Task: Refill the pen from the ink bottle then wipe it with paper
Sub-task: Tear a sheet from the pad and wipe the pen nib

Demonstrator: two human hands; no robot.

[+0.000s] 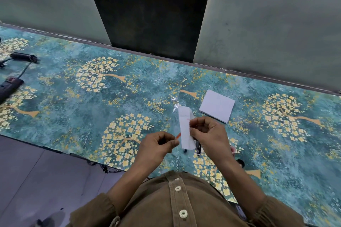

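Teal table [92, 101] with gold-tree pattern, wall behind. Power strip [9, 86] at far left edge. Stack of white paper [217, 106] lies right of centre. Right hand [208, 134] pinches a strip of white paper [185, 129], holding it upright above the table. Left hand [158, 143] fingers closed on a thin orange pen part [177, 136], its tip touching the strip. Dark pen pieces [198, 148] lie on the table beneath the strip.

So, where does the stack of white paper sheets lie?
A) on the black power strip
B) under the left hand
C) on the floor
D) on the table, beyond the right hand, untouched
D: the stack of white sheets lies flat on the table, beyond the right hand, with no hand on it.
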